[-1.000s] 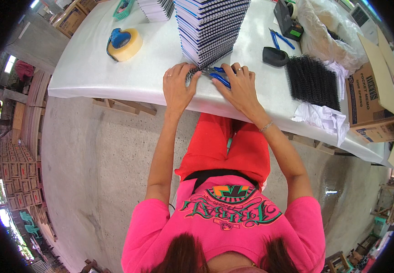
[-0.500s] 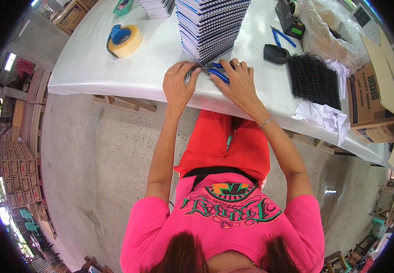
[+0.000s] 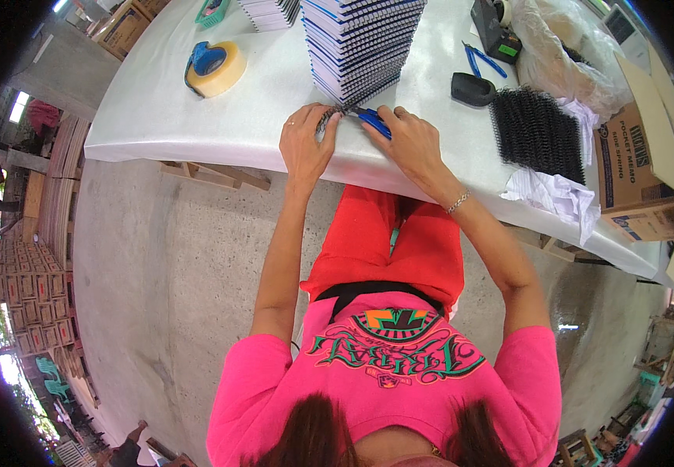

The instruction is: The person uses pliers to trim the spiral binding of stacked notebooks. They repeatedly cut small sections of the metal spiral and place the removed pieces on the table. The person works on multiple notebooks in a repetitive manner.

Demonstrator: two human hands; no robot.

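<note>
At the table's near edge, my left hand (image 3: 304, 148) is closed, thumb and fingers pinching a black spiral binding coil (image 3: 325, 119). Whether a notebook is attached to that coil is hidden by the hand. My right hand (image 3: 413, 144) grips nippers with blue handles (image 3: 376, 123). Their jaws point left and meet the coil's end by my left thumb. Just beyond both hands rises a tall stack of spiral-bound notebooks (image 3: 360, 47), white-paged with black coils along the right side.
Right of the stack lie blue-handled pliers (image 3: 485, 61), a black holder (image 3: 473, 89), a heap of black coils (image 3: 535, 132), crumpled white paper (image 3: 559, 194) and a cardboard box (image 3: 637, 167). A tape roll (image 3: 220, 70) is on the left of the white-covered table (image 3: 142, 117).
The blue handles, spread apart before, are now squeezed close together in my right hand. My left hand has barely moved. Another person's arm has come into view at the lower left.
</note>
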